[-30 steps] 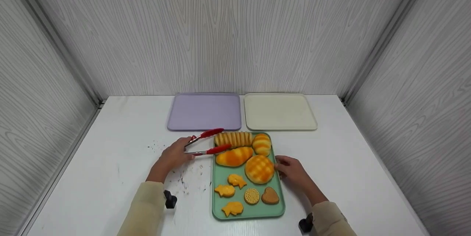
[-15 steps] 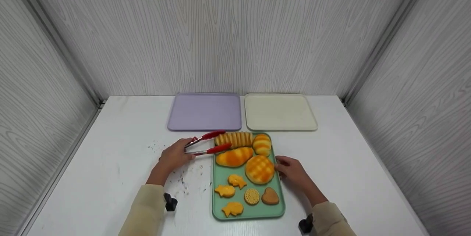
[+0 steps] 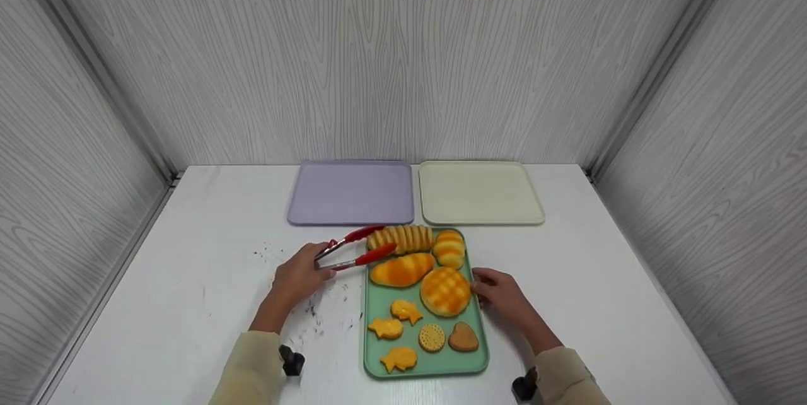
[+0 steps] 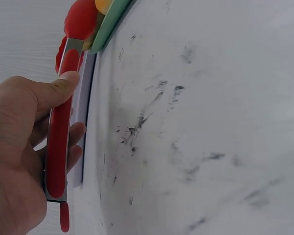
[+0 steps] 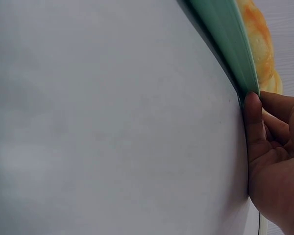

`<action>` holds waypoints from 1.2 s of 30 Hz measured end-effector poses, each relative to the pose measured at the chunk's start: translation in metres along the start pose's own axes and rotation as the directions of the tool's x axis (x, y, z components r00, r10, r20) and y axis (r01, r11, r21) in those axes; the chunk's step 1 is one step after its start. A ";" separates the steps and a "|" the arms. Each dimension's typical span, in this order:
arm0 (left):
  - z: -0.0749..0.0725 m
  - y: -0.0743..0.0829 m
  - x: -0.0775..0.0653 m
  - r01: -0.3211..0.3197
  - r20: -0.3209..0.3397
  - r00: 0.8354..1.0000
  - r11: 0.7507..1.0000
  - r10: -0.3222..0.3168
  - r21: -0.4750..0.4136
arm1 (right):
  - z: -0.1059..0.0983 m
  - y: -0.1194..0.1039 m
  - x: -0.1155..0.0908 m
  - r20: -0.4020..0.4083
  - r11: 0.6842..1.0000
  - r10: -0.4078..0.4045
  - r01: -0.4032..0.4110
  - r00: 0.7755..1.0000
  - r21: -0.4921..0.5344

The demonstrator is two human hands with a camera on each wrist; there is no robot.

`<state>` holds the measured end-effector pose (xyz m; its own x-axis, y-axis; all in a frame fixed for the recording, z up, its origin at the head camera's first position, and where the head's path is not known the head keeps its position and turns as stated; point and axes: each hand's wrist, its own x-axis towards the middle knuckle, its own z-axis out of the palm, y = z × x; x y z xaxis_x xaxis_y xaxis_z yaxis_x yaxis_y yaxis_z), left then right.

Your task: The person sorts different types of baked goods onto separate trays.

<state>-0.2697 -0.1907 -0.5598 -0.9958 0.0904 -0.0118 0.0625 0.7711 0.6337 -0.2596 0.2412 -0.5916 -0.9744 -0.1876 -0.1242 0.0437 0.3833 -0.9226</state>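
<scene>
My left hand [image 3: 299,275] grips red-and-metal tongs [image 4: 59,137], its thumb on one arm of them. The tongs' red heads stand apart at the left end of a ridged bread loaf [image 3: 406,238]; whether they touch it I cannot tell. Just in front lies a pointed golden bread [image 3: 402,270]. Between thumb and fingers, my right hand [image 5: 279,147] pinches the right rim of the green tray [image 3: 422,369]. A round checkered bun [image 3: 445,291] sits close to that hand, and a striped roll [image 3: 449,248] lies behind the bun.
The tray's near half carries several fish-shaped pieces [image 3: 400,359], a round biscuit [image 3: 432,337] and a heart-shaped biscuit [image 3: 463,336]. Behind it lie a purple tray [image 3: 352,193] and a cream tray [image 3: 480,193], against the back wall [image 3: 378,64]. Dark smudges mark the white table [image 3: 189,304].
My left hand has dropped slightly toward me, and the tongs' heads have shifted a little over the ridged loaf. The right hand keeps its place on the green tray's rim.
</scene>
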 end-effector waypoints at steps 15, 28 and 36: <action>0.001 -0.016 -0.024 0.060 -0.144 0.987 0.993 -0.075 -0.105 | -0.001 -0.006 -0.001 0.008 1.000 0.001 -0.001 1.000 -0.009; -0.002 -0.022 -0.022 0.174 -0.272 0.938 0.969 -0.217 -0.176 | 0.000 -0.002 0.000 -0.005 1.000 0.011 -0.010 1.000 0.005; -0.002 -0.021 -0.012 0.216 -0.346 0.898 0.957 -0.273 -0.193 | 0.002 -0.003 0.000 -0.023 1.000 0.017 -0.017 1.000 -0.004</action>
<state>-0.2593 -0.2096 -0.5712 -0.9338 -0.3476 0.0844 -0.1685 0.6355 0.7535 -0.2590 0.2387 -0.5898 -0.9783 -0.1600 -0.1317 0.0600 0.3898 -0.9189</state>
